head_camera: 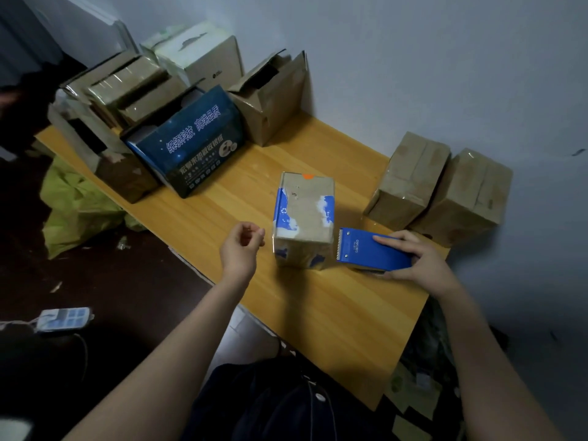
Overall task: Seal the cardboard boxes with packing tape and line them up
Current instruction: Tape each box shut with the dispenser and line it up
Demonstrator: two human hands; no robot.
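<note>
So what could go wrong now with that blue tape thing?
The tape dispenser in the right hand has a bare toothed blade facing the small box; the left hand beside that box could get nicked. Neither hand holds the box, so it may slide on the table when tape is pulled across.

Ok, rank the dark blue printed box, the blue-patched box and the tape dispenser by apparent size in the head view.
Largest to smallest:
1. dark blue printed box
2. blue-patched box
3. tape dispenser
</note>
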